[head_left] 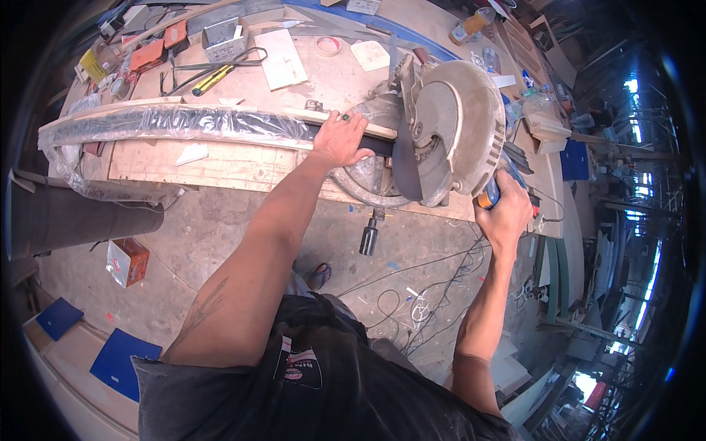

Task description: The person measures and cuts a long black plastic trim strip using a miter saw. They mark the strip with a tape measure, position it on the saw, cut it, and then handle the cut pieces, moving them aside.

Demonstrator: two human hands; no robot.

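Note:
A miter saw (pixel 460 128) with a worn grey guard stands on the workbench, its dark blade lowered close to a long plastic-wrapped frame piece (pixel 220 121). That piece has pale wooden edges and a dark middle, and lies along the bench to the left. My left hand (pixel 341 137) grips it just left of the blade, fingers over its far edge and thumb toward the saw. My right hand (pixel 506 209) is closed around the saw handle (pixel 488 197), at the guard's near right side. Whether the blade touches the piece, I cannot tell. A black knob (pixel 370 237) juts from the saw's front.
A yellow-black hand tool (pixel 212 80), a grey box (pixel 223 40), orange boxes (pixel 148 56) and a tape roll (pixel 328 45) lie on the bench's far side. Cables (pixel 434 294) trail across the floor below. A bottle (pixel 471 26) lies at the back right.

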